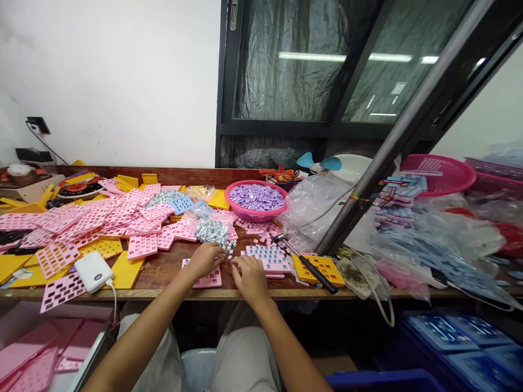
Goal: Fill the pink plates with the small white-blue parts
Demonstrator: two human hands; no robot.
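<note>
My left hand is over a pink board with square holes, its fingers bent together at the edge of the small blue-and-white pieces. Whatever its fingertips hold is too small to make out. Close by on the right, my right hand has its fingers curled in, thumb side toward the left hand; a tiny piece may be between its fingertips. Beside it lies a stack of pink boards with blue pieces set in rows on top.
A pink basket of purple pieces stands behind. A hammer rests across a yellow tray on the right. Many pink boards and a white power bank lie left. A metal post slants up at right.
</note>
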